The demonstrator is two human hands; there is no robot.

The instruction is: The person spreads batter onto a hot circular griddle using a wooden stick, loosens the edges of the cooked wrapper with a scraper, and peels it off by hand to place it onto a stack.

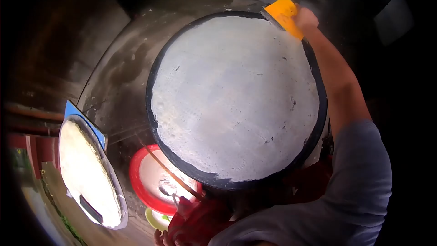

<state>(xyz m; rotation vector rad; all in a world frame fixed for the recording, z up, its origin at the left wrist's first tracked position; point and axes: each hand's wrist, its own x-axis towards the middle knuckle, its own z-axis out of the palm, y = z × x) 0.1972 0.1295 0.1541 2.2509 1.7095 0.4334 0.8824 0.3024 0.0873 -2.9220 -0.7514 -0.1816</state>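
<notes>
My right hand (306, 19) is closed around an orange scraper (283, 12) at the far right edge of a big round black griddle (152, 79). The scraper's lower edge touches the rim of a thin pale sheet of batter (236, 95) that covers nearly the whole griddle. Some small holes and dark specks show in the sheet, and its border is ragged. At the bottom edge of the view, my left hand (162, 238) shows only by its fingers, slightly apart, beside a red cloth (202, 223). Nothing is visible in those fingers.
Left of the griddle's front stands a red bowl (134, 173) of pale batter with a metal ladle (169, 187) in it. A thin wooden stick (175, 175) lies across. A round stack of pale flatbreads (86, 168) carries a dark flat object (91, 209); a blue board (96, 132) sits behind.
</notes>
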